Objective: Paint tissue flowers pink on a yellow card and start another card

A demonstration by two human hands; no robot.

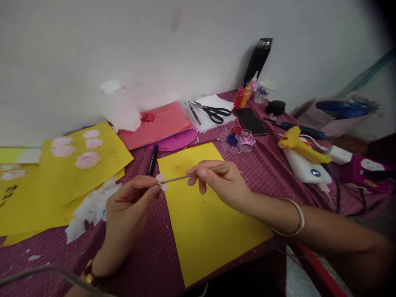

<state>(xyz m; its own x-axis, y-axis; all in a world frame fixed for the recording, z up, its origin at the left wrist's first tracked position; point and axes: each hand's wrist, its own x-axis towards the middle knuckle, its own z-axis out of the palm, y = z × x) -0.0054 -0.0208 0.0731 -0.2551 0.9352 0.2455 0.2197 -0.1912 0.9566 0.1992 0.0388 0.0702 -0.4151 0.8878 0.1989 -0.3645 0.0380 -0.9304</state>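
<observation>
Between thumb and fingertips, my left hand [133, 206] pinches a small piece of pale tissue paper [161, 181]. My right hand [219, 181] grips a thin stick [177, 178], held roughly level, whose tip touches the tissue piece. Whether the stick is a brush I cannot make out. Both hands are above a yellow sheet of paper [204, 231] on the table. A black marker [152, 160] lies just behind my left hand. Beside that hand on the left is a heap of white tissue scraps [93, 206].
Yellow sheets [89, 181] with pink paper blossoms [88, 160] lie left. Behind are red paper [161, 123], scissors [215, 111], a phone [250, 121] and a paint palette [236, 139]. At right, a yellow glue gun [301, 144] rests on a white power bank [306, 167], near cables.
</observation>
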